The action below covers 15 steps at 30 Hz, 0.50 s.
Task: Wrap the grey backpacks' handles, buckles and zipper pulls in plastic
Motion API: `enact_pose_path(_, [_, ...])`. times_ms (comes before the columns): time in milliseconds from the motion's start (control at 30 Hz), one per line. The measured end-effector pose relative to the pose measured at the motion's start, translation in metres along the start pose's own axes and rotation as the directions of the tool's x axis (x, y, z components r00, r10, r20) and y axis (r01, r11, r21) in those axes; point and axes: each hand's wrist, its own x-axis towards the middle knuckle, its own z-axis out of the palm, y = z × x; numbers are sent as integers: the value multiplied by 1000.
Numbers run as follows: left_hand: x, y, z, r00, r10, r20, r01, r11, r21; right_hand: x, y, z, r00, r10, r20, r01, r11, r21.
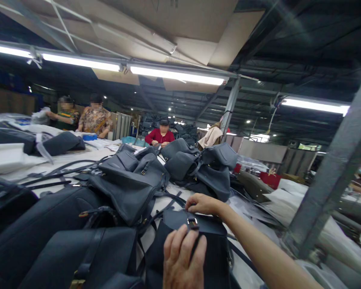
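at bottom centre, a bag (215, 251) is overlapped by left hand (184, 259), fingers parted, and right hand (203, 204), fingers curled; grips cannot be told.

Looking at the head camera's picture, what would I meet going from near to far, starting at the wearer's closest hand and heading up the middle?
Left hand → shiny buckle → right hand → heaped dark bags beyond it → person in red.
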Motion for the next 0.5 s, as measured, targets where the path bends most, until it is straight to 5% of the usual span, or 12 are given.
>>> enact_pose_path(167, [32, -5, -22, 976, -137, 170, 130, 990, 52, -46, -10, 20, 988, -58, -147, 64, 997, 36])
enact_pose_path(267, [35, -3, -19, 959, 20, 283, 8, 995, -98, -62, -6, 38, 978, -24, -208, 42, 996, 83])
enact_pose_path(500, [33, 19, -19, 933, 357, -39, -359, 927, -105, -50, 37, 34, 884, 321, -339, -252, 939, 234])
